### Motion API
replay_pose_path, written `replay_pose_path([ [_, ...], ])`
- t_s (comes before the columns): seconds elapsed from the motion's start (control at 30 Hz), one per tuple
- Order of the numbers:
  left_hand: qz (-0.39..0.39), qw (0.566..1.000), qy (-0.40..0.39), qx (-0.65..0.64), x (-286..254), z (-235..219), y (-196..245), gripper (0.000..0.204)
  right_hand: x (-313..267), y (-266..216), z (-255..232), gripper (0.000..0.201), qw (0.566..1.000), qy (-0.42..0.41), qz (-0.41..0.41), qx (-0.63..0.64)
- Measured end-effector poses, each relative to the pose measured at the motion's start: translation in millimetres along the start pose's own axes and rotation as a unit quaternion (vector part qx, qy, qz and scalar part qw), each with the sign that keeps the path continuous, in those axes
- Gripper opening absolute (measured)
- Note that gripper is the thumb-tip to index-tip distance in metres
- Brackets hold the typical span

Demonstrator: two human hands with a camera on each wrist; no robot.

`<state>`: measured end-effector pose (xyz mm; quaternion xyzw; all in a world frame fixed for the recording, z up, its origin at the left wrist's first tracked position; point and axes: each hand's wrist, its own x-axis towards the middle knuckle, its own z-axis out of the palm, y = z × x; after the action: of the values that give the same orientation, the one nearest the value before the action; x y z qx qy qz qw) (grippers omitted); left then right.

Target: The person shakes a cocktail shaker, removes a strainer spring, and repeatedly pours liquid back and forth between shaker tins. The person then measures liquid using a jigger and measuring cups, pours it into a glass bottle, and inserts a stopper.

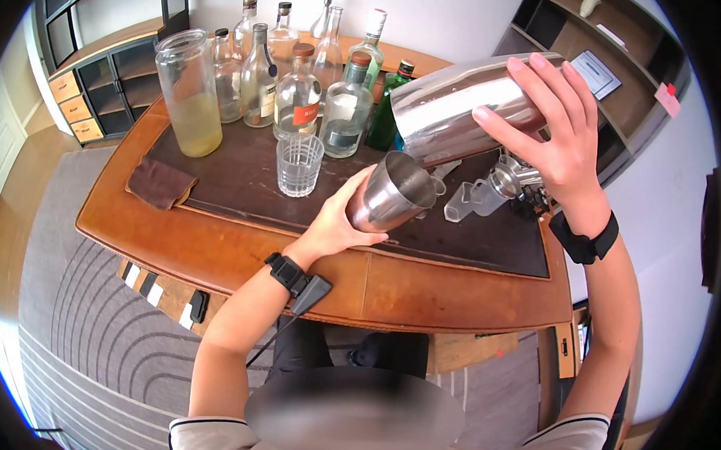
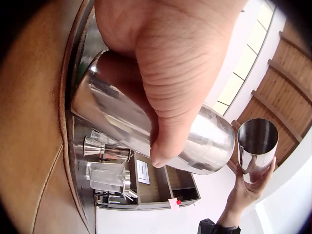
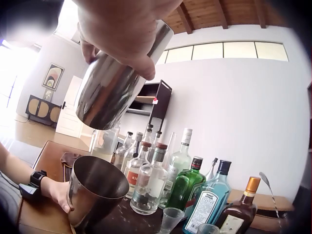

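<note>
Right hand [image 1: 559, 145] grip wrapped round large shaker tin [image 1: 462, 105], raised and tipped mouth-down toward small tin [image 1: 390, 194]. Left hand [image 1: 336, 220] grip wrapped round small tin, tilted, low over the counter [image 1: 214, 251], mouth up. No liquid stream visible, so can't tell if the pour is underway or done. Empty glass [image 1: 299, 164] just beside; bottles [image 1: 297, 102] and jar [image 1: 188, 93] behind.

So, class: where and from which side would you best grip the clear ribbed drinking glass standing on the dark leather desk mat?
Grip the clear ribbed glass around its mid wall, from the near side. It stands upright with bottles close behind.
</note>
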<state>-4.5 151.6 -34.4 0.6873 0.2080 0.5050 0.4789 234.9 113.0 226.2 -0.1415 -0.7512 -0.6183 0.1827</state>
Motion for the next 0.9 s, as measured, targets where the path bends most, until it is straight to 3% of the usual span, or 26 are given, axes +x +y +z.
replay_pose_path([
  [0.1,-0.001,1.000,0.002,0.003,-1,0,2,0.109,-5,-9,1,0.062,1.000,0.005,0.015,0.003],
  [0.27,-0.008,1.000,0.008,0.007,-1,1,4,0.109,-29,-37,7,0.056,0.991,-0.094,0.042,0.082],
  [0.53,-0.001,1.000,0.005,0.013,0,0,4,0.108,-53,-54,8,0.055,0.979,-0.150,0.064,0.123],
  [0.73,-0.011,1.000,-0.006,0.010,0,0,5,0.108,-52,-28,1,0.053,0.990,-0.120,0.037,0.062],
  [0.8,0.022,1.000,0.011,0.011,0,1,3,0.107,-48,-25,0,0.051,0.993,-0.102,0.045,0.049],
  [0.9,0.026,1.000,0.013,0.006,-1,1,2,0.106,-36,-34,1,0.049,0.982,-0.109,0.123,0.088],
])
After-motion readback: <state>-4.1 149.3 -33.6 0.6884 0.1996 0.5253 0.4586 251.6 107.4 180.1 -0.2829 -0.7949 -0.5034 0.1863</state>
